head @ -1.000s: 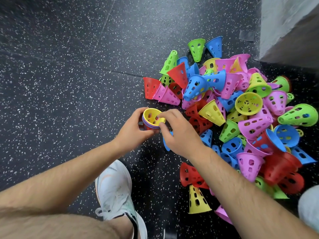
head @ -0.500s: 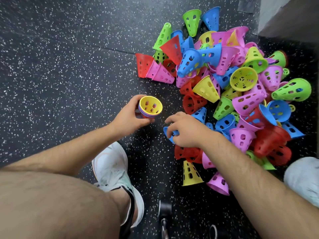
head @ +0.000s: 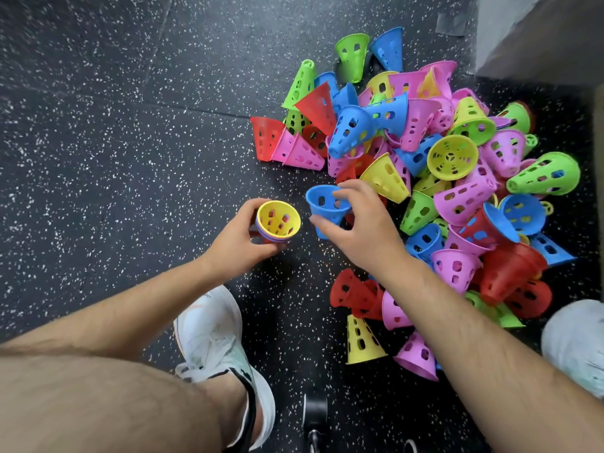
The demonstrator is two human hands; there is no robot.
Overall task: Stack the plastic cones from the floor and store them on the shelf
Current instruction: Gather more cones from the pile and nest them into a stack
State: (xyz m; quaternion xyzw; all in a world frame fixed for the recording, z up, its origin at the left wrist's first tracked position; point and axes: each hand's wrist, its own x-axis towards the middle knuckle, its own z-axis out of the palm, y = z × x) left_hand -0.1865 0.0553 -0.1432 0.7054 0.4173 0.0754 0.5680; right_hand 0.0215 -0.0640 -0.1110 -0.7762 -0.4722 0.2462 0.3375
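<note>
Beside the pile (head: 457, 165), left hand (head: 235, 240) round the stack (head: 278, 220), right hand (head: 362, 233) round blue cone (head: 323, 201).

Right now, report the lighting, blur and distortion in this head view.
Head view: even, soft light, no harsh glare on the cone pile; the wide lens enlarges the thigh at the near edge; the blue cone in the right hand and the stack in the left hand read sharp.

stack (head: 277, 220) left, cone pile (head: 464, 197) right, shoe (head: 212, 331) nearer
</note>
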